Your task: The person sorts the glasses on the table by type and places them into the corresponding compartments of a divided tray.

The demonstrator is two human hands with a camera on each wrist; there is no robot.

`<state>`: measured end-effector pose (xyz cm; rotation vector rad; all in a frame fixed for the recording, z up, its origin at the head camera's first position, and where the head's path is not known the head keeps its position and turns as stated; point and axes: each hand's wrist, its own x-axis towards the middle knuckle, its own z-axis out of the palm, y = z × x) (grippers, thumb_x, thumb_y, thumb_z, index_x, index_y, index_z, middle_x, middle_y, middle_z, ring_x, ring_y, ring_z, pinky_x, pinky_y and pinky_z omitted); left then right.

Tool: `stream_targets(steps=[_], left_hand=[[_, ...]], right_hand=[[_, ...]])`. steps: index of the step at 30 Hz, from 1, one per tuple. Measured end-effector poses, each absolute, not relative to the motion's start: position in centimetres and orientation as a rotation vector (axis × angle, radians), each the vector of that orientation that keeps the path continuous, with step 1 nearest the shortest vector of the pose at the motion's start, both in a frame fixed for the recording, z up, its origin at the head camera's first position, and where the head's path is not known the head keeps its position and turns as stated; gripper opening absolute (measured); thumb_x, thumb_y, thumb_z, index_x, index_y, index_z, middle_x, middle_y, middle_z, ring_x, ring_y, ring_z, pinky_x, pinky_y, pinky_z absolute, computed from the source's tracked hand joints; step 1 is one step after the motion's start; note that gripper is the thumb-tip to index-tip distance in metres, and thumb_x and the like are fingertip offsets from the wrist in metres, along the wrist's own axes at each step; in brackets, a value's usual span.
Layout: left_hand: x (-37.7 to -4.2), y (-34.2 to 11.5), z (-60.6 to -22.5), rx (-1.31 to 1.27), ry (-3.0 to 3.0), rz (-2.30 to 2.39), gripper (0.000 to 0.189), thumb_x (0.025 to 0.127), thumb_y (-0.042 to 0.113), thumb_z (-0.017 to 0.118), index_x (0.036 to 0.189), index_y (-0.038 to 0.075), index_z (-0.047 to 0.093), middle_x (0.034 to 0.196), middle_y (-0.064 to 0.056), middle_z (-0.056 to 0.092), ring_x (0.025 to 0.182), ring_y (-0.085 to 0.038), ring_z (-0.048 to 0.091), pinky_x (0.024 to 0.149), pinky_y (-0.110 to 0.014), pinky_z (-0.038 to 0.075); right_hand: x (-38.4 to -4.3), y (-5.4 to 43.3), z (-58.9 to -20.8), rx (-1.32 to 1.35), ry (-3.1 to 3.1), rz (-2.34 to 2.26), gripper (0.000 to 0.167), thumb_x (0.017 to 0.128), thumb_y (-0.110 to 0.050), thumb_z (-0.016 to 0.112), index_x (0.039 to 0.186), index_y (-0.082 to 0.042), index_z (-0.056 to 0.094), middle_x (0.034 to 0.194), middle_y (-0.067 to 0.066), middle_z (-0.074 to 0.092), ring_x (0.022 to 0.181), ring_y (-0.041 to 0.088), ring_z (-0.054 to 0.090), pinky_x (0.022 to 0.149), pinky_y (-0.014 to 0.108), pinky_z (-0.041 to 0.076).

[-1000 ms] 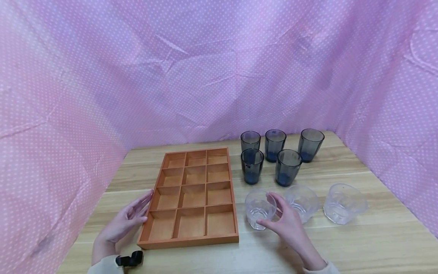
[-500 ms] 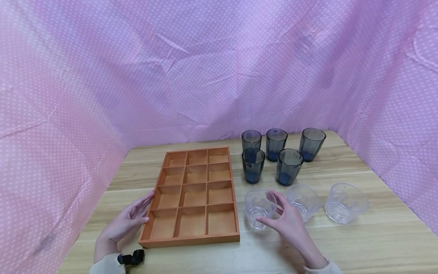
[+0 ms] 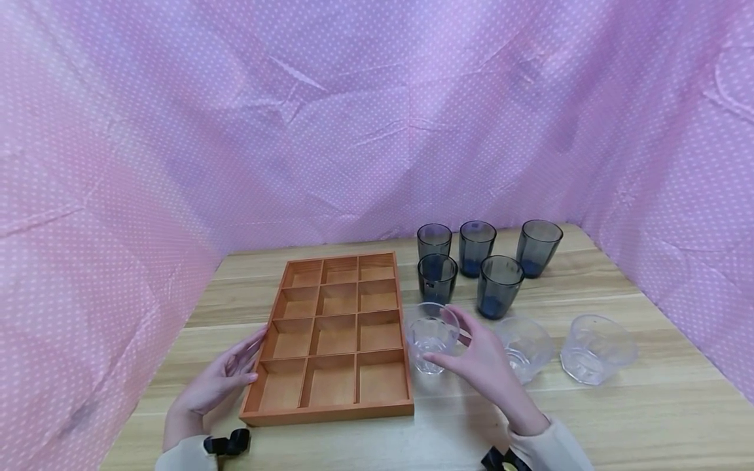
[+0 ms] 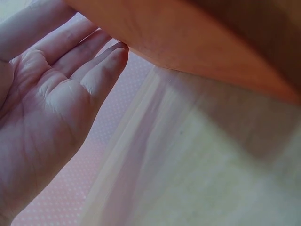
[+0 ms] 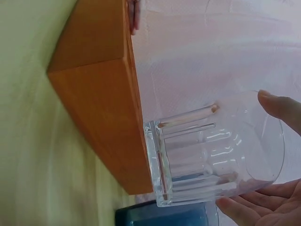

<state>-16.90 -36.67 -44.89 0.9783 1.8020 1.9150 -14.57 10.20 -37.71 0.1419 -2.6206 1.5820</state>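
Observation:
My right hand [image 3: 484, 358] holds a clear drinking glass [image 3: 425, 337] near its rim, with the thumb on one side and fingers on the other. In the right wrist view that glass [image 5: 211, 153] is lifted off the table, its thick base close to the wooden tray's side [image 5: 99, 122]. The left hand [image 3: 215, 383] touches the left side of the divided wooden tray [image 3: 330, 415], its fingers extended along the wall. The left wrist view shows those fingers [image 4: 80, 54] relaxed against the tray's side [image 4: 188, 42]. The tray's compartments hold nothing.
Two more clear glasses, a middle one [image 3: 524, 347] and a right one [image 3: 595, 350], stand right of my right hand. Several dark grey glasses [image 3: 497, 288] stand behind them. Pink dotted cloth [image 3: 377, 131] surrounds the wooden table [image 3: 636, 418].
My right hand has lifted the clear glass off the table and moved it slightly left and away, toward the tray. The left hand stays at the tray's side.

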Motion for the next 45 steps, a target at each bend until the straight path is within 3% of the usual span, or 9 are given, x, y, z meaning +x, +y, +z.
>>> stream_targets(steps=[13, 26, 32, 45], left_hand=[[-17.1, -36.7, -45.2, 0.856, 1.853, 1.894, 0.074, 0.093, -0.019, 0.04, 0.15, -0.01, -0.008, 0.164, -0.009, -0.005, 0.144, 0.007, 0.018, 0.112, -0.009, 0.023], [-16.6, -37.1, -45.1, 0.84, 1.86, 1.889, 0.074, 0.094, -0.018, 0.04, 0.151, -0.007, -0.005, 0.165, 0.0, 0.001, 0.143, 0.01, 0.019, 0.111, -0.008, 0.024], [-16.8, -37.1, -45.4, 0.872, 1.849, 1.881, 0.075, 0.093, -0.02, 0.038, 0.15, -0.008, -0.008, 0.165, -0.003, -0.003, 0.144, 0.008, 0.017, 0.112, -0.009, 0.022], [-16.7, -36.9, -45.1, 0.852, 1.892, 1.873, 0.074, 0.094, -0.017, 0.04, 0.151, -0.008, -0.005, 0.165, -0.005, -0.001, 0.143, 0.009, 0.019, 0.111, -0.008, 0.023]], right_hand=[[-16.7, 7.5, -36.9, 0.289, -2.54, 1.674, 0.082, 0.065, -0.021, 0.09, 0.134, -0.001, 0.052, 0.13, 0.017, 0.062, 0.121, 0.029, 0.059, 0.098, 0.039, 0.053], [-19.2, 3.2, -36.8, 0.371, -2.542, 1.811, 0.077, 0.065, -0.027, 0.091, 0.132, -0.011, 0.055, 0.131, 0.006, 0.061, 0.123, 0.026, 0.058, 0.097, 0.04, 0.053], [-20.3, 1.0, -36.0, 0.521, -2.567, 1.755, 0.078, 0.067, -0.028, 0.089, 0.133, -0.007, 0.054, 0.13, 0.011, 0.062, 0.114, 0.028, 0.063, 0.091, 0.039, 0.057], [-21.4, -4.2, -34.6, 0.628, -2.661, 1.631, 0.081, 0.068, -0.039, 0.087, 0.136, -0.011, 0.054, 0.13, 0.005, 0.063, 0.108, 0.016, 0.061, 0.09, 0.028, 0.053]])
